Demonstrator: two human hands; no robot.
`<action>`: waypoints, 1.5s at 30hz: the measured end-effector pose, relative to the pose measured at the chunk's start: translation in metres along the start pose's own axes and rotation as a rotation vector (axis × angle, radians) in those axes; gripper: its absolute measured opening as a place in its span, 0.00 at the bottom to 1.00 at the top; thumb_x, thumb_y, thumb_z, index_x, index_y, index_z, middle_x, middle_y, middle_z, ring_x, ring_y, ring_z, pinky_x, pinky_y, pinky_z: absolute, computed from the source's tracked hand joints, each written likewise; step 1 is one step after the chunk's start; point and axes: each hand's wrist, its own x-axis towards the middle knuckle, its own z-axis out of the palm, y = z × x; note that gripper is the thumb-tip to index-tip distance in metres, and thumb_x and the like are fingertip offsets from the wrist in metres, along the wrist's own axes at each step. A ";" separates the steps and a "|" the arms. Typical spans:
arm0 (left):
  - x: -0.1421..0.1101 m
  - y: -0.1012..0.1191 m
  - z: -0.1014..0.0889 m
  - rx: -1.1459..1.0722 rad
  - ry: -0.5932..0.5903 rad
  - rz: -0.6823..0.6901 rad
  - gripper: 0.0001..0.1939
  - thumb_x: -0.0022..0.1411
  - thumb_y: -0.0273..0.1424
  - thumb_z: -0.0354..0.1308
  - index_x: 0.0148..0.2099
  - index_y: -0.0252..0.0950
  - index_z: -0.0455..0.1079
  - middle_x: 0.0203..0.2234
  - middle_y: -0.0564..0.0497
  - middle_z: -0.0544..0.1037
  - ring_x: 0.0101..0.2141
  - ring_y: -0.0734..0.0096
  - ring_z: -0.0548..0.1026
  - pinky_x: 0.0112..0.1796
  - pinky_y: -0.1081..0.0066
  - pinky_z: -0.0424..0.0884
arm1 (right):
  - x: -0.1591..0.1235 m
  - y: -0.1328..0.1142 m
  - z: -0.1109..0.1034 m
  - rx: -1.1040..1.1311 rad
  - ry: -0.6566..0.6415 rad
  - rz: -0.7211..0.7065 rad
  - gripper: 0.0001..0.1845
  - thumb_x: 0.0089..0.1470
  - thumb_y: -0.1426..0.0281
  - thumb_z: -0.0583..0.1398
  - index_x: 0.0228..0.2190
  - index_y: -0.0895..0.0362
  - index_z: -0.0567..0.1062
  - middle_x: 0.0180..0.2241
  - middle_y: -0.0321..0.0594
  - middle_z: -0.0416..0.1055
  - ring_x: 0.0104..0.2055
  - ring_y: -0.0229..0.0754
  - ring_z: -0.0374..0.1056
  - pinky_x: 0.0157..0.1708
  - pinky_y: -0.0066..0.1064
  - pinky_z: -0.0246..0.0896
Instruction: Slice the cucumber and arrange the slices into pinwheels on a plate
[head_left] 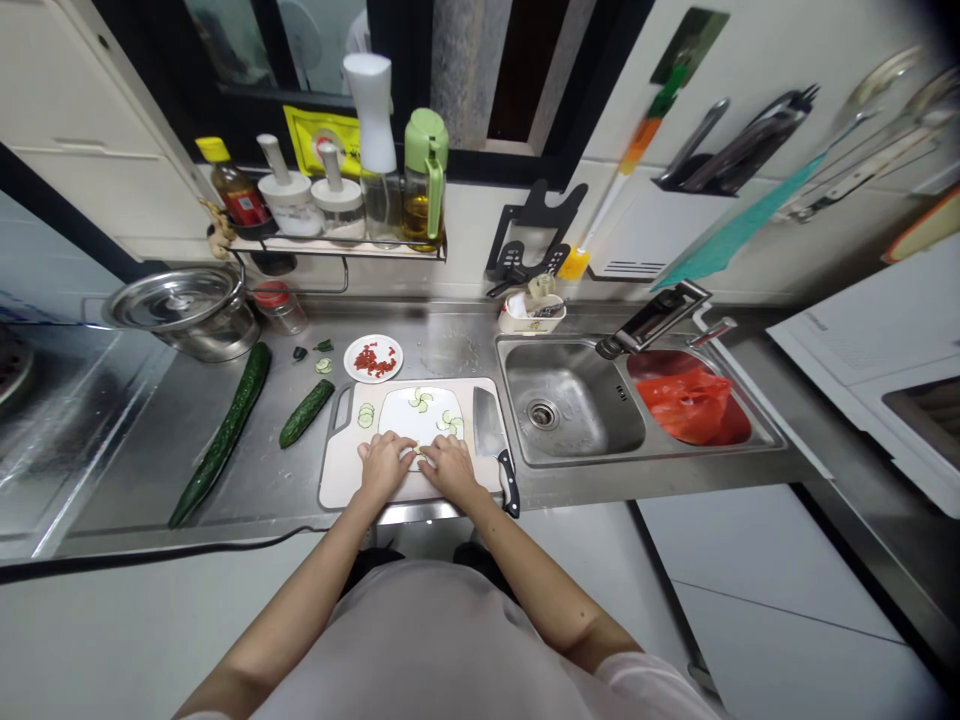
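My left hand point(384, 464) and my right hand point(450, 466) rest side by side on the near edge of a white plate point(409, 415) that sits on a pale cutting board point(341, 470). Fingertips of both hands pinch together at cucumber slices point(420, 456) between them. More cucumber slices point(421, 400) lie in small groups on the plate, and a few sit on the board point(365, 415) to its left. A cleaver point(491, 432) with a black handle lies on the board's right side, beside my right hand.
Left of the board lie a long cucumber point(221, 432) and a short cucumber piece point(306, 412). A small dish of chopped red chilli point(373, 358) sits behind. A sink point(574, 412) with a red bag point(688, 402) is at right. A steel pot point(184, 310) and a condiment shelf point(337, 245) stand behind.
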 end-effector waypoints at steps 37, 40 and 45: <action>0.004 0.000 0.003 -0.023 -0.010 -0.033 0.11 0.61 0.39 0.56 0.44 0.47 0.77 0.42 0.46 0.76 0.47 0.54 0.66 0.45 0.58 0.54 | 0.004 -0.002 -0.016 -0.181 -0.053 -0.189 0.16 0.63 0.65 0.52 0.40 0.57 0.79 0.38 0.48 0.70 0.45 0.48 0.60 0.45 0.39 0.50; 0.003 0.001 0.001 -0.038 -0.012 -0.042 0.11 0.62 0.39 0.56 0.44 0.47 0.77 0.41 0.47 0.76 0.47 0.55 0.66 0.44 0.58 0.54 | 0.003 -0.001 -0.016 -0.162 -0.053 -0.171 0.16 0.63 0.65 0.53 0.40 0.57 0.78 0.37 0.46 0.70 0.44 0.47 0.60 0.45 0.38 0.50; 0.000 0.001 -0.004 -0.077 0.022 -0.062 0.13 0.62 0.36 0.54 0.45 0.47 0.77 0.41 0.47 0.76 0.46 0.55 0.67 0.44 0.59 0.55 | 0.002 0.005 -0.016 -0.101 -0.008 -0.136 0.16 0.64 0.63 0.52 0.41 0.56 0.77 0.38 0.45 0.70 0.44 0.46 0.60 0.44 0.36 0.50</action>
